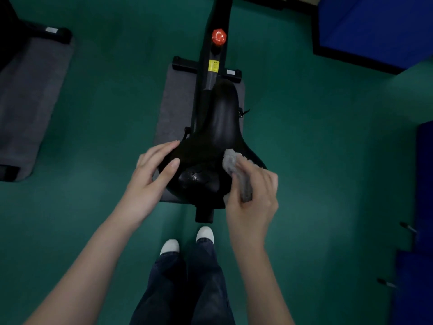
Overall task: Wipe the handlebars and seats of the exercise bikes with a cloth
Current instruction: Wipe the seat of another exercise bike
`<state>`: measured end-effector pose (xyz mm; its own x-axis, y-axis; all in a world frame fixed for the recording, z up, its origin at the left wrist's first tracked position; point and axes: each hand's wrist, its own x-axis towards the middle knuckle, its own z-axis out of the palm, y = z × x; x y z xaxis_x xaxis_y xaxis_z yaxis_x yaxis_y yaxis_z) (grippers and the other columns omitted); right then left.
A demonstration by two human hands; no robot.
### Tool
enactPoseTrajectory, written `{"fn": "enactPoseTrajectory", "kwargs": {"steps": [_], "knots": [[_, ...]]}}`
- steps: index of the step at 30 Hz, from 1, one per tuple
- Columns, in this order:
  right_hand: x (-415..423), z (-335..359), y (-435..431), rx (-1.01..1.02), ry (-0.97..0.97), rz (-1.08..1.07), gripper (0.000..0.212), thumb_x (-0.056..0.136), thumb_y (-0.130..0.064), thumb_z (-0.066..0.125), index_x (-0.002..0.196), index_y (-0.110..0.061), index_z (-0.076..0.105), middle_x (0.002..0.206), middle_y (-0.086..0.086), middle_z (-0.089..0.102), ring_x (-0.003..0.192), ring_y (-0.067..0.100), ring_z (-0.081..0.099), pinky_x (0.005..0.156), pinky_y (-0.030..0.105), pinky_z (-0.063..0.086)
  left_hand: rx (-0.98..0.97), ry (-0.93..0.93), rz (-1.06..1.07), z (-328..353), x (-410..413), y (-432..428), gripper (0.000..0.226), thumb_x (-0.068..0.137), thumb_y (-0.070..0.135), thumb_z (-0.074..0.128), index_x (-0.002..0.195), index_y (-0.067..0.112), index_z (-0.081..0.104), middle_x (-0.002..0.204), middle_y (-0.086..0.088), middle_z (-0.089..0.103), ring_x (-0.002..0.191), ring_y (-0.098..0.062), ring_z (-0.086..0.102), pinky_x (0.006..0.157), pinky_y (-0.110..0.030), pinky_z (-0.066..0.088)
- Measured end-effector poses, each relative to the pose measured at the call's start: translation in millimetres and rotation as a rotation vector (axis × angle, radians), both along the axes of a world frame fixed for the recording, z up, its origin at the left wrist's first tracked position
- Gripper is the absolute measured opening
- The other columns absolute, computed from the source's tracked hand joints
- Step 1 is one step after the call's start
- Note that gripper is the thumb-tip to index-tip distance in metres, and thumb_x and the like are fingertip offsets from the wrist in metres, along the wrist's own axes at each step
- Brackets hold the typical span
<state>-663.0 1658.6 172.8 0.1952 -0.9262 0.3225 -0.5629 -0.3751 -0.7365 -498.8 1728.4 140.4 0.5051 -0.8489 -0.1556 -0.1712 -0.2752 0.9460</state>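
Note:
A black exercise bike seat (218, 137) fills the middle of the view, its narrow nose pointing away from me. My left hand (152, 174) rests on the seat's rear left edge, fingers spread over it. My right hand (253, 195) grips a grey fluffy cloth (234, 167) and presses it onto the seat's rear right side. The bike frame (212, 57) runs forward from under the seat, with a red knob (219, 36) and a yellow sticker (213, 65) on it. The handlebars are out of view.
The bike stands on a grey mat (173, 106) over green floor (105, 113). Another grey mat (28, 102) with a bike base lies at the left. Blue blocks (375, 26) stand at the upper right and right edge. My feet (187, 240) are just behind the seat.

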Motion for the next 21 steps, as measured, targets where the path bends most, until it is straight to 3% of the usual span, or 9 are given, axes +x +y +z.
{"fn": "enactPoseTrajectory", "kwargs": {"steps": [4,6,8,11,16,21], "knots": [[4,0,-4,0.042,-0.082,-0.230,0.013,0.086,-0.003,0.063,0.097,-0.007,0.069,0.095,-0.002,0.066,0.096,0.020,0.057,0.083,0.009,0.041,-0.004,0.022,-0.052,2,4,2,0.042,0.087,0.048,0.050,0.128,0.040,0.050,0.127,0.029,0.047,0.127,0.003,0.035,0.108,-0.022,0.025],[14,-2,6,0.008,-0.062,-0.241,0.014,0.085,0.000,0.064,0.097,-0.005,0.070,0.096,0.000,0.067,0.097,0.019,0.056,0.086,0.014,0.044,-0.003,0.022,-0.085,3,6,4,0.046,0.082,0.049,0.051,0.127,0.043,0.047,0.127,0.033,0.044,0.127,0.005,0.035,0.110,-0.023,0.025],[21,-4,17,-0.035,-0.020,-0.159,0.017,0.083,0.003,0.065,0.097,-0.005,0.070,0.097,-0.003,0.066,0.097,0.018,0.055,0.089,0.020,0.046,0.007,0.001,-0.120,3,8,6,0.058,0.075,0.053,0.055,0.130,0.041,0.044,0.130,0.033,0.040,0.129,0.004,0.033,0.111,-0.023,0.024],[10,-5,15,-0.089,0.031,-0.030,0.017,0.083,0.005,0.065,0.097,-0.004,0.071,0.096,-0.003,0.066,0.097,0.016,0.053,0.091,0.018,0.044,0.024,-0.050,-0.179,2,12,8,0.079,0.063,0.061,0.062,0.135,0.040,0.038,0.134,0.033,0.034,0.132,0.001,0.030,0.111,-0.023,0.023],[-4,-11,12,-0.018,-0.077,-0.305,0.016,0.086,0.004,0.063,0.099,-0.002,0.069,0.098,0.001,0.065,0.101,0.016,0.054,0.088,0.007,0.039,0.074,-0.137,-0.281,-4,13,10,0.117,0.044,0.070,0.071,0.145,0.038,0.021,0.141,0.034,0.019,0.136,0.000,0.016,0.111,-0.023,0.015],[23,-27,50,-0.101,-0.124,-0.261,0.013,0.088,-0.002,0.061,0.099,0.001,0.067,0.100,0.008,0.064,0.103,0.016,0.052,0.092,0.034,0.046,0.078,-0.198,-0.316,-7,16,9,0.126,0.039,0.070,0.072,0.147,0.037,0.017,0.143,0.030,0.017,0.135,0.000,0.014,0.113,-0.026,0.015]]}}
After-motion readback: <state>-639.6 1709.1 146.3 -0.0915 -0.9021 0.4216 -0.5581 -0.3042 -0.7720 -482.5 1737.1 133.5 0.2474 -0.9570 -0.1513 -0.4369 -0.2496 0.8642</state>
